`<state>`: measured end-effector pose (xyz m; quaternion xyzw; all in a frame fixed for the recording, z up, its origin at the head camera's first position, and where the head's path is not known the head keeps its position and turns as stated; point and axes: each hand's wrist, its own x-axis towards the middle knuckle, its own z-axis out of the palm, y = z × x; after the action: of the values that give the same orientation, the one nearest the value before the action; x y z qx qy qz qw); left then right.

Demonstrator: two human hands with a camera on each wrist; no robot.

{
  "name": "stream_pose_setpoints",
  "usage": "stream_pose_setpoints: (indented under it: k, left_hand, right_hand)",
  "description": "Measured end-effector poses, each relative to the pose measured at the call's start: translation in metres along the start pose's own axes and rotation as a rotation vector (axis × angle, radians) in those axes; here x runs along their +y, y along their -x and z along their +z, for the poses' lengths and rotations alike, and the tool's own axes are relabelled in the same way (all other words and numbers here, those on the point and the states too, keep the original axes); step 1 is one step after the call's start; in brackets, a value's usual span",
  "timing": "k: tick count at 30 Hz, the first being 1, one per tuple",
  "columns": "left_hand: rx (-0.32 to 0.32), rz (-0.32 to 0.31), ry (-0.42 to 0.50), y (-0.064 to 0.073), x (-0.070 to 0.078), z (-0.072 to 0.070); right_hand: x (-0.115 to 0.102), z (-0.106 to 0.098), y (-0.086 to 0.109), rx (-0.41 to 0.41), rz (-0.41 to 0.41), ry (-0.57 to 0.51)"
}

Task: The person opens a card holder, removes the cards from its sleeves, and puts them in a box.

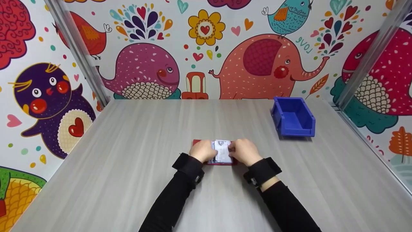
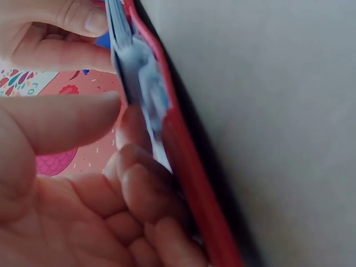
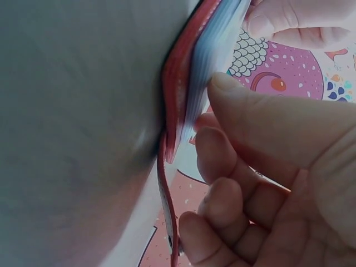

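A red card holder point(image 1: 196, 141) lies opened out on the table, with a stack of clear plastic sleeves point(image 1: 223, 151) standing up from its middle. My left hand point(image 1: 202, 150) pinches the left edge of the sleeves between thumb and fingers. On the opposite edge, my right hand point(image 1: 246, 151) pinches the stack, its thumb point(image 3: 233, 92) against the sleeve edges. The left wrist view shows the red cover point(image 2: 194, 178) running below my curled left fingers. A narrow red strap point(image 3: 168, 206) hangs off the cover beside my right fingertips. My hands hide both sides of the holder in the head view.
A blue open-front plastic bin point(image 1: 294, 132) stands at the back right of the light wood-grain table point(image 1: 128, 135). Panels with cartoon animals point(image 1: 257, 71) rise behind and at both sides, with metal posts point(image 1: 370, 58) at the corners.
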<state>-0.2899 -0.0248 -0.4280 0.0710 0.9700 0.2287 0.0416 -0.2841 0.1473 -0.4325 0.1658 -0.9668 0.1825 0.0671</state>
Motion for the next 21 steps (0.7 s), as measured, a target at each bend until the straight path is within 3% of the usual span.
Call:
stream_pose_setpoints:
  k: [11,21]
  left_hand:
    - [-0.008,0.041,-0.046,-0.0016,0.0012,0.0001]
    - [-0.036,0.031,-0.040,-0.0033,0.0006,-0.0004]
  right_hand:
    - [0.0017,0.0019,-0.0016,-0.017,0.018,0.026]
    - [0.0014,-0.0006,-0.0023,-0.041,0.030,0.013]
